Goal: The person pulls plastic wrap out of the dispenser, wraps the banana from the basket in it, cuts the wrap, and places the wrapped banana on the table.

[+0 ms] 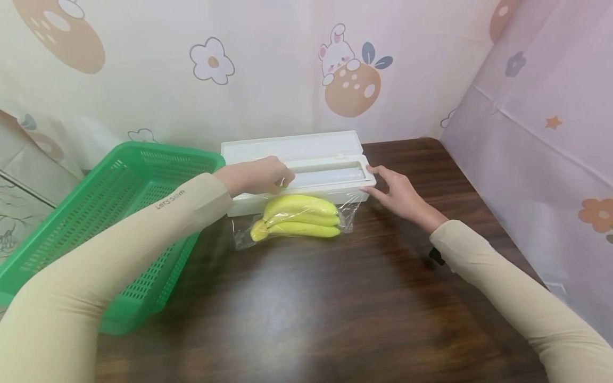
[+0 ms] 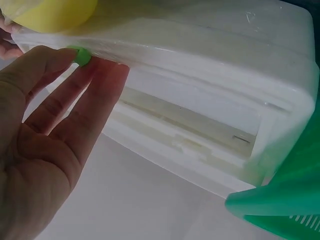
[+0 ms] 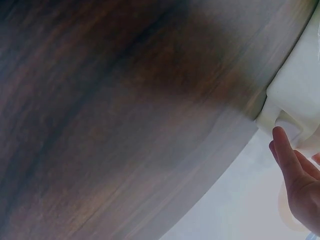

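Note:
A white cling film dispenser (image 1: 330, 187) lies lengthwise at the back of the table, its lid (image 1: 297, 144) raised behind it and a roll (image 1: 330, 176) inside. My left hand (image 1: 261, 175) reaches over its front edge and pinches a small green slider cutter (image 2: 82, 56) between thumb and fingers. With my right hand (image 1: 399, 194) I grip the dispenser's right end, thumb at the front and fingers further back. Right in front of the box lies a bunch of yellow bananas (image 1: 301, 215) under clear cling film (image 1: 243, 236), which runs up to the front edge.
A green plastic basket (image 1: 210, 155) stands at the left, its far right corner close to the dispenser's left end. The dark wooden table (image 1: 335, 303) ends at a patterned curtain (image 1: 278, 96) behind and on the right.

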### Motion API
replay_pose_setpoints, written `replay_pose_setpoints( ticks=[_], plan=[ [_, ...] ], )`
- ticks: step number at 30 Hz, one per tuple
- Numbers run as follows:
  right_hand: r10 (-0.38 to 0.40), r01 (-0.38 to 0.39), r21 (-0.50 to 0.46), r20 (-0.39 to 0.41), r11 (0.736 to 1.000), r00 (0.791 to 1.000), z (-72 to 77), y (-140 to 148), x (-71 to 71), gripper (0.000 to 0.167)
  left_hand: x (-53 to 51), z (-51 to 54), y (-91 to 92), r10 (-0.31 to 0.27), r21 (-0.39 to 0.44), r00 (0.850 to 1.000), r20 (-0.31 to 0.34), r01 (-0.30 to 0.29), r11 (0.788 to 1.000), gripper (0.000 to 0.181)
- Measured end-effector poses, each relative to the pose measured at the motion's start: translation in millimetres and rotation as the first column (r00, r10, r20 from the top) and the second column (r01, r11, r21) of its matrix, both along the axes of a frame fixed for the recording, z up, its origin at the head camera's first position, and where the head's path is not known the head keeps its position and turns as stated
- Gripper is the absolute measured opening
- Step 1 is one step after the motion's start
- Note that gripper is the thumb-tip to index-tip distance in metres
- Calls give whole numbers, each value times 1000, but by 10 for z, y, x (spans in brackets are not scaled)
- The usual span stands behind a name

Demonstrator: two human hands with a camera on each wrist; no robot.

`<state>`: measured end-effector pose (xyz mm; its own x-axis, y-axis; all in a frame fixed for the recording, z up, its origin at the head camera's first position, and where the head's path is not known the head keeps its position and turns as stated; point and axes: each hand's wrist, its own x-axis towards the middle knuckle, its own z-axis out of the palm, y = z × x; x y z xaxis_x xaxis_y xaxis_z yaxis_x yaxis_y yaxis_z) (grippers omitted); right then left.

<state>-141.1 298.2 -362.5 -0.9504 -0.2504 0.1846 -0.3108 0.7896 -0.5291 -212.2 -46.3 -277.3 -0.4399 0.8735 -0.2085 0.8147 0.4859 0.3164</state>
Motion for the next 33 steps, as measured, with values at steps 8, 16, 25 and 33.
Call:
replay_pose_setpoints(
  ticks=[8,16,25,33],
  plan=[
    [-1,1,4,7,1000,1000,2,-2,2,57,5,-3,-45,0,9,1000,-2,0,1000,26],
    [-10,10,10,9,1000,1000,8,-3,4,58,19,11,-104,14,-2,1000,2,-14,1000,39],
    [-10,9,10,12,1000,1000,-6,-5,-3,58,35,13,-193,40,-26,999,-14,-40,999,44],
    [-8,8,10,-11,1000,1000,22,8,28,55,33,-4,-249,49,-9,999,-14,-49,999,46]
  ],
)
